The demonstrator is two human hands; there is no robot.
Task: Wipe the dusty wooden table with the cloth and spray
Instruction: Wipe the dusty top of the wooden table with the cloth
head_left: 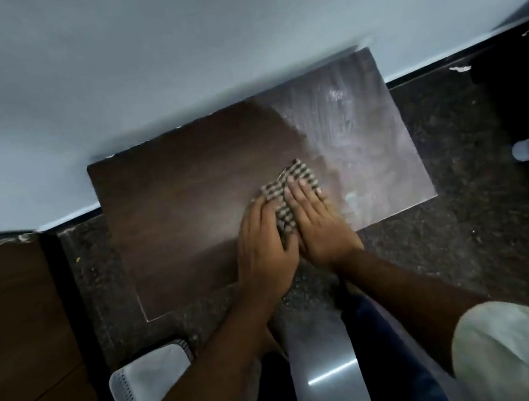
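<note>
A small dark wooden table [172, 215] stands against a pale wall. Its left part looks dark and clean, while its right part [360, 136] carries whitish dust and smears. A checked cloth [297, 177] lies bunched on the tabletop near the middle, at the border of the dusty area. My left hand [262, 242] and my right hand [322, 225] press flat on the cloth side by side, fingers pointing away from me. I see no spray bottle that I can make out for certain.
Dark speckled floor [470, 237] surrounds the table. A wooden panel [9, 327] stands at the left. A white rounded object [528, 148] sits by a black shape at the far right. A grey perforated chair part [149, 378] is near my legs.
</note>
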